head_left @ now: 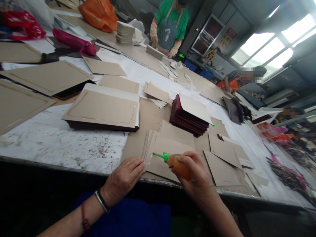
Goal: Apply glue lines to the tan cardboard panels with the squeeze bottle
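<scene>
Head view: the right hand (197, 179) has its fingers wrapped around an orange glue bottle (179, 165), whose green nozzle (160, 155) points toward the left-hand fingers and hovers over the top sheet of a fanned stack of cardboard panels (161, 154) at the near edge of the counter (61, 144). The left hand (123, 179) lies flat, fingers together and extended, their tips pressing the near-left corner of that stack; it grips nothing.

As a judgement, the gluing looks partly along: beyond the fingers lies a pile of panels with glue lines around their borders (103, 108), and past the nozzle tip a stack of dark maroon covers (189, 117) topped by one cardboard sheet. Several loose panels (224, 154) lie to the outer side of the right-hand fingers, seemingly unglued. Whether the top sheet under the nozzle already carries glue cannot be told.

Farther off, a person in a green shirt and apron (170, 26) works at the counter's far end, near an orange bag (98, 13) and a pink pouch (74, 41). Nothing lies between nozzle and sheet.
</scene>
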Motion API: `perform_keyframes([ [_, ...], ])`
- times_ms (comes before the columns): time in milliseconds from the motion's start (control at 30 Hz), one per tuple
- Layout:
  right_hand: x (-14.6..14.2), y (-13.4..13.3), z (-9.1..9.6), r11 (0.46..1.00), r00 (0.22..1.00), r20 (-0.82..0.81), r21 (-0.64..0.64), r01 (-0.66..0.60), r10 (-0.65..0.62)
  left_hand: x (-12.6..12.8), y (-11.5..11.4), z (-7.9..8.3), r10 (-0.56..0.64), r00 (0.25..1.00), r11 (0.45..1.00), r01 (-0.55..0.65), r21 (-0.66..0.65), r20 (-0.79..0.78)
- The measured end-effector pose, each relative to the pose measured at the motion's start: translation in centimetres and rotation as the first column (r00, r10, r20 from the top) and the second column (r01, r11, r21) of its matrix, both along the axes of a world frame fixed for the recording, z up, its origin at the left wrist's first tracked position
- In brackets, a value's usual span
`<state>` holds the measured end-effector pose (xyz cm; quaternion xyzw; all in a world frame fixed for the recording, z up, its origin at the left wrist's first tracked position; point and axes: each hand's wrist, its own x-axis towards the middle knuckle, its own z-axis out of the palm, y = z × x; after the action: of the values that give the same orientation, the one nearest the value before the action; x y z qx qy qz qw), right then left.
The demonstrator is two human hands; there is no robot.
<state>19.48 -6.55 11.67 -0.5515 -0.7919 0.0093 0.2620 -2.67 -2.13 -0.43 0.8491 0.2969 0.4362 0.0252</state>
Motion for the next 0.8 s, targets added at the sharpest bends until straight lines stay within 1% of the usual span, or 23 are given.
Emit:
perform_keyframes([
  [100,0.2,1.5,-0.1,0.999,0.999,0.026,0.032,0.021,-0.022,0.0,0.0,0.0,-0.002,1.0,1.0,0.002,-0.005,0.006],
  [200,0.2,1.7,-0.1,0.999,0.999,0.026,0.032,0.024,-0.025,0.0,0.0,0.0,-0.009,1.0,1.0,0.009,-0.006,0.001],
  [267,0.0,1.0,0.0,1.0,1.0,0.003,0.003,0.014,-0.014,0.0,0.1,0.0,-0.011,1.0,1.0,0.011,-0.008,-0.004],
  [400,-0.5,-1.5,0.1,0.998,0.998,-0.058,-0.067,-0.018,0.014,0.0,0.1,0.2,-0.024,1.0,1.0,0.024,-0.004,-0.003],
  [500,-0.7,-3.0,0.1,0.994,0.997,-0.079,-0.108,-0.011,0.002,0.0,0.2,0.4,-0.031,0.999,0.999,0.031,0.01,-0.014],
  [633,-0.7,-4.0,-0.1,0.994,0.995,-0.1,-0.112,-0.003,-0.008,0.0,0.2,0.5,-0.028,0.999,0.999,0.029,0.018,-0.023],
  [800,0.4,-5.0,-0.1,0.993,0.994,-0.092,-0.106,0.042,-0.052,-0.1,0.2,0.2,-0.04,0.999,0.999,0.041,0.013,-0.036],
])
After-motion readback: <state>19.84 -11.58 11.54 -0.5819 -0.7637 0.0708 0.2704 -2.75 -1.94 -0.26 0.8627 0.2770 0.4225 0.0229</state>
